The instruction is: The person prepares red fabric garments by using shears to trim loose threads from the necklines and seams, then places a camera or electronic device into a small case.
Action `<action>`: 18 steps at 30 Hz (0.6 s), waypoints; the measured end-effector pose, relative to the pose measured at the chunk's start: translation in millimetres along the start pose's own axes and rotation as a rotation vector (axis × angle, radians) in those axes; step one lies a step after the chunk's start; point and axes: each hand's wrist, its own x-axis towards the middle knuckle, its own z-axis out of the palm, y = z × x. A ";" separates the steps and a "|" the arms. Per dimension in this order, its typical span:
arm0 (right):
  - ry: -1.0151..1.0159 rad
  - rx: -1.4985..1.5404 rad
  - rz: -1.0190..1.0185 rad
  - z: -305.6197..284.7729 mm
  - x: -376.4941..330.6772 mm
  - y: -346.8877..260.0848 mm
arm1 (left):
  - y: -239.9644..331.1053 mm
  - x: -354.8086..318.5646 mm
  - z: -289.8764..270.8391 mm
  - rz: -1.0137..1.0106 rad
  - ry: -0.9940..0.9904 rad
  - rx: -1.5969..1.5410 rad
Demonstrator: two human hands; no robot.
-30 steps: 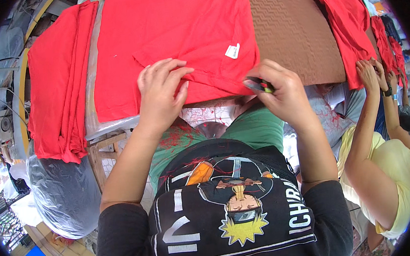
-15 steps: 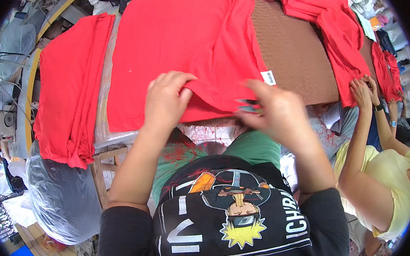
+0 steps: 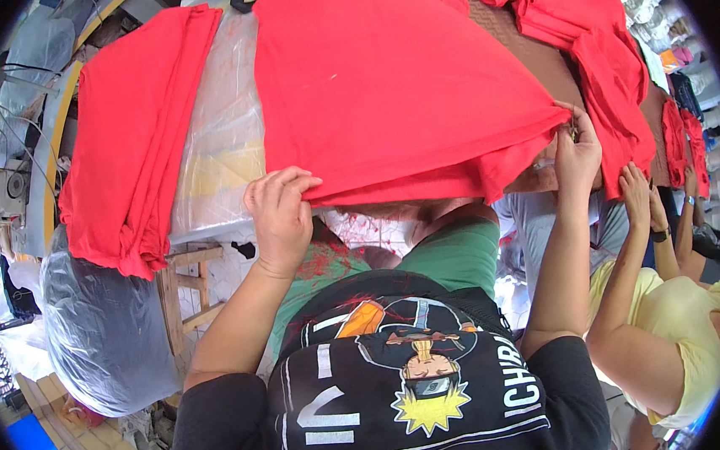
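A broad red knit garment [image 3: 399, 78] lies over the table and its near edge is drawn out to the right. My left hand [image 3: 281, 214] is closed on the near left corner, fingertips at the hem. Farther right, my right hand [image 3: 578, 153] pinches the opposite corner and holds it stretched, slightly raised. A small dark and metallic tool shows between the right fingers, mostly hidden; I cannot make out its kind. Below the taut edge, a loose fold of the red fabric hangs toward my lap.
Folded red garments [image 3: 138, 141] lie at left on the plastic-covered table [image 3: 219, 151]. More red cloth [image 3: 611, 78] is at right, handled by a co-worker in a yellow top [image 3: 665, 336]. A large plastic-wrapped bundle [image 3: 106, 329] stands left. Red thread scraps litter my green shorts [image 3: 329, 261].
My right hand has moved right and taken the garment's corner, pulling it over the brown surface. The garment's left edge has shifted right, baring plastic. The white label no longer shows.
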 end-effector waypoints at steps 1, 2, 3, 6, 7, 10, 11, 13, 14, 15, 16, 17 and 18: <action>-0.037 -0.171 0.085 -3.2 0.2 12.3 | -2.4 -7.4 1.1 0.012 -0.010 -0.027; -0.025 -0.192 0.063 -6.3 0.5 23.6 | -4.4 -12.7 1.6 0.025 -0.014 -0.057; -0.013 -0.215 0.040 -9.0 -0.3 35.0 | -5.1 -17.2 1.1 0.038 -0.019 -0.088; -0.004 -0.283 -0.015 -8.7 1.4 16.5 | -2.6 -12.3 -14.1 0.064 0.042 -0.136; -0.002 -0.333 -0.048 -11.6 4.4 4.7 | -3.2 -7.3 -18.2 0.063 0.069 -0.165; -0.045 -0.358 -0.074 -21.4 15.3 -15.8 | 0.9 20.4 -24.1 -0.098 0.099 -0.255; -0.066 -0.414 -0.070 -23.2 16.6 -26.3 | 0.3 27.5 -22.3 -0.158 0.099 -0.304; -0.081 -0.291 -0.095 -19.9 14.2 -52.1 | -3.2 37.5 -15.2 -0.154 -0.020 -0.294; -0.092 -0.225 -0.107 -12.2 10.5 -63.1 | -1.2 41.7 -11.1 -0.163 -0.068 -0.286; -0.144 -0.101 -0.155 3.3 5.6 -68.3 | 1.1 44.9 -7.3 -0.172 -0.116 -0.278; -0.190 0.016 -0.203 20.4 -1.9 -76.7 | 1.7 45.8 -0.8 -0.223 -0.140 -0.285; -0.307 0.105 -0.082 39.2 -16.6 -96.9 | 2.9 45.9 5.2 -0.237 -0.151 -0.252; -0.450 0.046 -0.182 59.0 -24.1 -100.2 | 4.7 45.7 10.9 -0.251 -0.162 -0.218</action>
